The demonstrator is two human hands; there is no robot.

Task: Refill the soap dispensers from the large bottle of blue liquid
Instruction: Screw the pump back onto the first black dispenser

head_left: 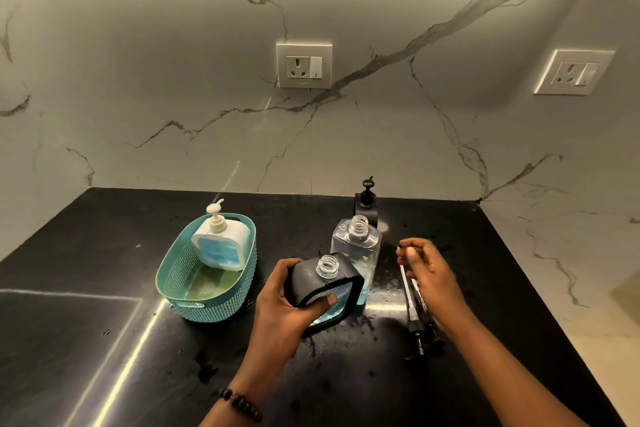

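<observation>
My left hand grips a black-framed soap dispenser, tilted on the counter, its clear threaded neck open and a little blue liquid inside. Right behind it stands the large clear bottle, uncapped, with blue liquid low at its bottom. My right hand hovers with fingers apart over two loose pumps that lie on the counter with their tubes pointing away. A white pump dispenser holding blue soap leans inside a teal basket. A black pump dispenser stands behind the large bottle.
The black counter is wet with splashes around the bottles. A marble wall with two sockets rises behind. The counter's right edge runs along a pale marble side surface.
</observation>
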